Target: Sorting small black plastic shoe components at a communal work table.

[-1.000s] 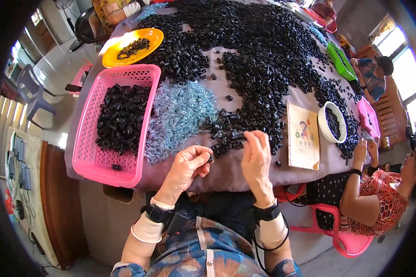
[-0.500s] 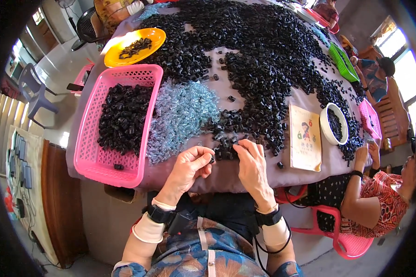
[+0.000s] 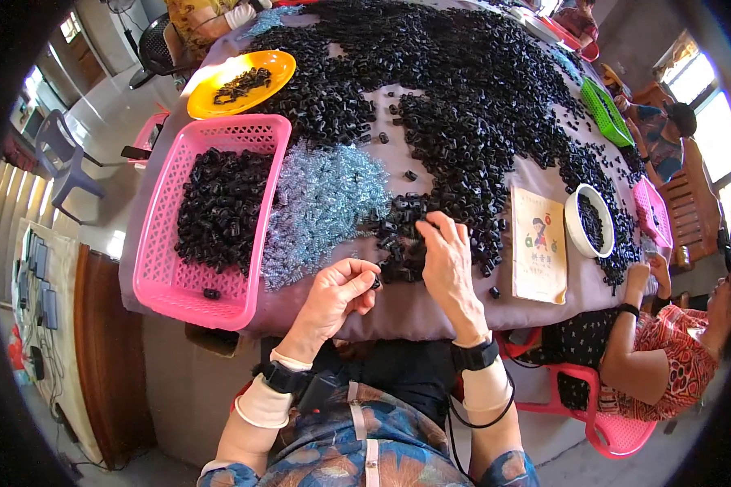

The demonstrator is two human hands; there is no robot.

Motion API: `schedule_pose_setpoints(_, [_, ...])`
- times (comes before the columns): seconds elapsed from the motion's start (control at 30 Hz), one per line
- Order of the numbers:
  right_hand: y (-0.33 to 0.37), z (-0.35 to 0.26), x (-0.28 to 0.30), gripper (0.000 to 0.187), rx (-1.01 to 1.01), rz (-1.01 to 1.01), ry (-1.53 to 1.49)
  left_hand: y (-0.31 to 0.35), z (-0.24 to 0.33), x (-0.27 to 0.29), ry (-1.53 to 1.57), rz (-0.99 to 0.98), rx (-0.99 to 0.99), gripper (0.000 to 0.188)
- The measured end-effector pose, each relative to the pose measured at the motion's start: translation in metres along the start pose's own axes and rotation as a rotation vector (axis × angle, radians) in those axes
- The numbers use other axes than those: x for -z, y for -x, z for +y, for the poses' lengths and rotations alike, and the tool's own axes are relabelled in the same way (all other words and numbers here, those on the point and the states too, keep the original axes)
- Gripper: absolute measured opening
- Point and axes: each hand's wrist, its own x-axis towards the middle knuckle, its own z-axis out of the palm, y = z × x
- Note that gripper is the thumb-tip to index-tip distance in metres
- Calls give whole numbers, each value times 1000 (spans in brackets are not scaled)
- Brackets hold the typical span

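My left hand (image 3: 339, 299) is closed above the table's near edge, with a small black plastic piece (image 3: 376, 283) pinched between thumb and fingertips. To its right, my right hand (image 3: 451, 272) reaches into the near end of a pile of small black plastic pieces (image 3: 463, 170). Its fingers are bent and drawn together at the pile; whatever lies between the tips is hidden. Left of that pile spreads a heap of clear bluish plastic pieces (image 3: 325, 191). Beside the heap stands a pink perforated basket (image 3: 195, 312), partly filled with black pieces.
A yellow plate (image 3: 278, 69) holding black pieces lies beyond the basket. Right of my right hand are a worn booklet (image 3: 539, 260), a white bowl (image 3: 575, 231), a green basket (image 3: 613, 122) and a pink basket (image 3: 650, 211). A co-worker (image 3: 658, 349) sits at the right; others sit around the table.
My right hand has moved slightly forward, farther into the black pieces. My left hand stays almost in place, still pinching its black piece. The whole view has shifted a little.
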Motion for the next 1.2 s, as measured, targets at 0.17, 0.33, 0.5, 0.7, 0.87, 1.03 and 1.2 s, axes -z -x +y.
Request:
schedule_pose_setpoints(0.17, [16, -2, 16, 33, 11, -71, -105, 0, 0, 1, 10, -2, 5, 11])
schedule_pose_setpoints(0.33, [17, 7, 21, 29, -35, 10, -105, -1, 1, 1, 18, -26, -1, 12])
schedule_pose_setpoints(0.5, [-9, 1, 7, 14, 28, 55, -122, 0, 1, 3, 20, -18, -5, 12])
schedule_pose_setpoints(0.7, [-30, 3, -16, 17, 27, -23, 23, -2, -1, 0, 31, -9, -13, 12])
schedule_pose_setpoints(0.87, [-34, 4, -20, 11, 53, -28, 60, 0, -1, 0, 49, -1, -23, 13])
schedule_pose_setpoints(1.03, [-16, -15, 5, 11, -125, 41, -316, 0, -6, 2, 34, 31, -45, 16])
schedule_pose_setpoints(1.2, [21, -46, 20, 23, -378, -78, -868, -2, -9, 4, 49, 16, -77, 17])
